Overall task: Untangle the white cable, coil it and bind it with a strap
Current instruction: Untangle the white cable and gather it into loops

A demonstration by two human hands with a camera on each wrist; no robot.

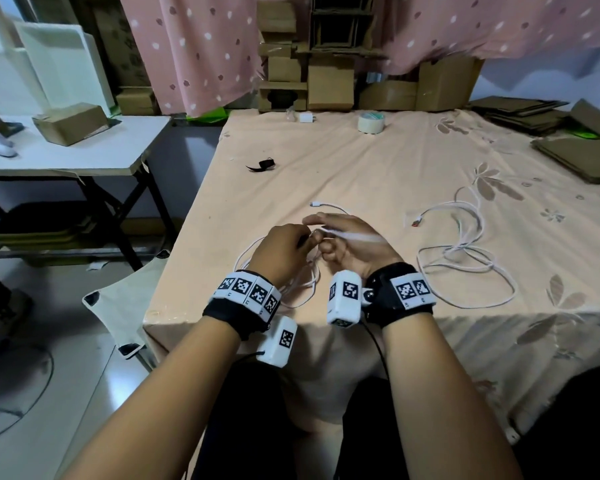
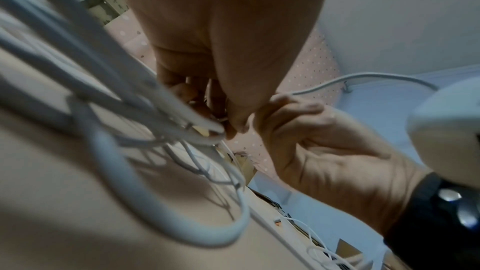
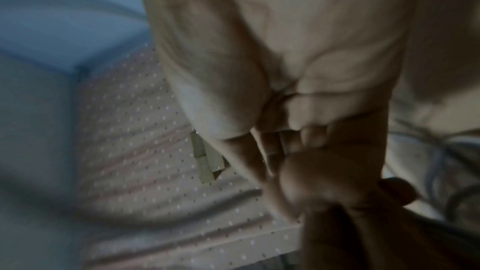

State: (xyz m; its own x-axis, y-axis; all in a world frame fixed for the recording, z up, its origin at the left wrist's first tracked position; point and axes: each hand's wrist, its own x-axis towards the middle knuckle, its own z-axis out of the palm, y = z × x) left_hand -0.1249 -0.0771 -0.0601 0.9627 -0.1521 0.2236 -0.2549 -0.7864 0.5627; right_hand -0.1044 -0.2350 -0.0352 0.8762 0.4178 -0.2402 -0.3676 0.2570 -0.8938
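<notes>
Near the table's front edge, my left hand [image 1: 291, 244] pinches a bundle of white cable [image 2: 145, 98] loops at its fingertips [image 2: 233, 128]. Those loops hang down onto the cloth [image 1: 253, 251]. My right hand [image 1: 326, 237] is close beside it, fingers curled, holding a strand of the same cable [image 1: 357, 236] that runs across its back. One cable plug [image 1: 314, 204] lies just beyond the hands. The black strap [image 1: 262, 164] lies further back on the left, apart from both hands. The right wrist view is blurred and shows only curled fingers [image 3: 306, 130].
A loose tangle of white cable [image 1: 465, 251] with a reddish plug [image 1: 414, 223] lies to the right; whether it joins the held cable I cannot tell. A tape roll [image 1: 371, 123] and white charger [image 1: 305, 117] sit at the back. Flat cardboard [image 1: 579, 157] lies far right.
</notes>
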